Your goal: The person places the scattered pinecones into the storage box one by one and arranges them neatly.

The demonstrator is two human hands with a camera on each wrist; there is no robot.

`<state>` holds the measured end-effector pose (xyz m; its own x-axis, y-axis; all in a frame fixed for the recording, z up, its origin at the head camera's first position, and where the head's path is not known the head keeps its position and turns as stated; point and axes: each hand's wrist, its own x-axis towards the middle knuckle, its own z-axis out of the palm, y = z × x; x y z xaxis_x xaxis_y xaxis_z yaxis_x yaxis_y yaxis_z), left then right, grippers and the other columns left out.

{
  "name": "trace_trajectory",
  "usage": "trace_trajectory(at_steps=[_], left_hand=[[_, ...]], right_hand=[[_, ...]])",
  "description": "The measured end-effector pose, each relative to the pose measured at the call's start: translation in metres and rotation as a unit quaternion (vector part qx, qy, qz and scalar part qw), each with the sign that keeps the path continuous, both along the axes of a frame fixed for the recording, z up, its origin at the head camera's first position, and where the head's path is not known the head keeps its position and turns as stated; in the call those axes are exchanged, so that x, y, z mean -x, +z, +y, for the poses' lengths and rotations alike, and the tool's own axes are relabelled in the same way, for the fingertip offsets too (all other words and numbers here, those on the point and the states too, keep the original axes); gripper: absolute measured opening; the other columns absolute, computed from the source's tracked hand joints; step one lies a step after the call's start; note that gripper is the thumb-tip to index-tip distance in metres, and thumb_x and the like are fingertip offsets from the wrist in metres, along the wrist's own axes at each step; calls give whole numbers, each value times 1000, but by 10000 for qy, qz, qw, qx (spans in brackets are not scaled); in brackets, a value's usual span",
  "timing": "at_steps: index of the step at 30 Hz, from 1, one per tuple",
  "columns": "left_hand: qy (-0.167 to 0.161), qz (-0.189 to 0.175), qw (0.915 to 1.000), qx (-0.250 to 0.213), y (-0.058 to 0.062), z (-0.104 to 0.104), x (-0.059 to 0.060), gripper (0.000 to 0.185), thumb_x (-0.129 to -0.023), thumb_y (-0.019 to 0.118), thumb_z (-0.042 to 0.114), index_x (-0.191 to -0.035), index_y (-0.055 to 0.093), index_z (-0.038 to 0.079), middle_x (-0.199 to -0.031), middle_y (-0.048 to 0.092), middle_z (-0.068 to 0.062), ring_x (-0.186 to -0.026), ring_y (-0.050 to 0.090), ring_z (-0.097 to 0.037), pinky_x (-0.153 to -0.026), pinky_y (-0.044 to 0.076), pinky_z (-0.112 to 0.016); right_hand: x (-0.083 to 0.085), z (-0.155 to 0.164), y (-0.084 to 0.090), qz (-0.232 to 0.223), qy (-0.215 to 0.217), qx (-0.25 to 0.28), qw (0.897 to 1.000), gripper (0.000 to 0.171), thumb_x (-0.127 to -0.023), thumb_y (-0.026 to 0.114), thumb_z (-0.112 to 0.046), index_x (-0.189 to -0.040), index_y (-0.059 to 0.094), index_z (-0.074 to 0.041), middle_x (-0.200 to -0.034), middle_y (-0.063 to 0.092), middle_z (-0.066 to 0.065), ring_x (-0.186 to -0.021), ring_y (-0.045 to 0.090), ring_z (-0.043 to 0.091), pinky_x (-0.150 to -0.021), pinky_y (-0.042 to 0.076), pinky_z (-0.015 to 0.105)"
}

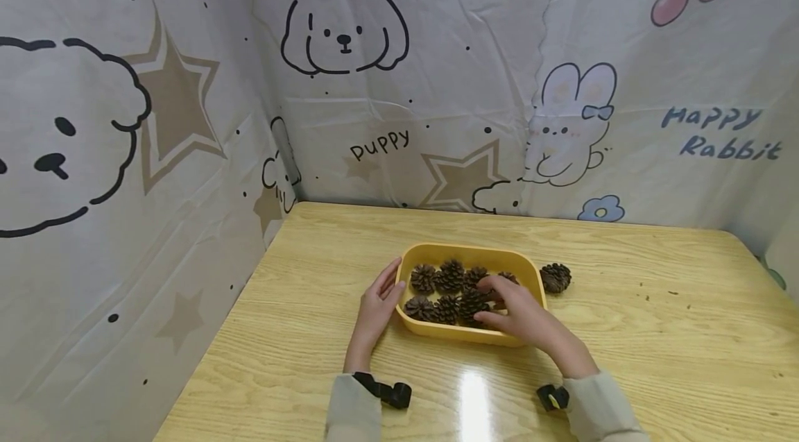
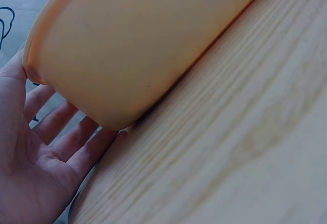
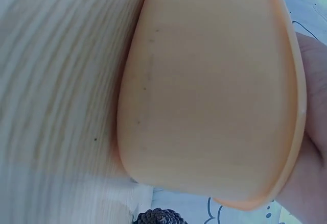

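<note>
Open left hand (image 2: 30,168) against yellow tray (image 2: 138,40)

The head view looks forward and down over the counter (image 1: 655,303) from some way back. Both wrist views sit low on the counter, very near the tray (image 1: 468,252) wall (image 2: 138,45) (image 3: 204,96), one from each end, sharing it with the head view.
</note>
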<state>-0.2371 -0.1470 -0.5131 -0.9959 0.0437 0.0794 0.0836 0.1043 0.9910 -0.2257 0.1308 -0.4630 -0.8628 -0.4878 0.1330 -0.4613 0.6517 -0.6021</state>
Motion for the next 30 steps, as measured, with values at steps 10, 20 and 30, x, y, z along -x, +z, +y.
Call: trace_trajectory(at_steps=[10, 20, 30], left_hand=[[30, 10, 10000, 25, -7, 1, 4, 49, -101, 54, 21, -149, 43, 19, -154, 43, -11, -141, 44, -29, -116, 40, -43], [-19, 31, 10000, 12, -11, -2, 5, 50, -100, 56, 26, -149, 44, 22, -155, 42, -10, -141, 44, -28, -117, 39, -43], [-21, 49, 10000, 21, -10, -1, 5, 50, -100, 56, 25, -149, 43, 21, -154, 43, -10, -141, 44, -29, -117, 39, -44]], right_hand=[[-7, 14, -2, 843, -571, 621, 9929, 39, -86, 74, -12, -120, 59, 3, -113, 66, 17, -102, 66, 33, -86, 59, 43], [-7, 37, -4, 1672, -1049, 1509, 9687, 38, -82, 74, 1, -118, 61, 2, -111, 67, 15, -102, 63, -2, -86, 60, 25], [-4, 62, -5, 808, -3046, 2263, 9217, 43, -97, 62, -22, -133, 52, -1, -128, 58, 19, -96, 48, -24, -82, 42, -6]])
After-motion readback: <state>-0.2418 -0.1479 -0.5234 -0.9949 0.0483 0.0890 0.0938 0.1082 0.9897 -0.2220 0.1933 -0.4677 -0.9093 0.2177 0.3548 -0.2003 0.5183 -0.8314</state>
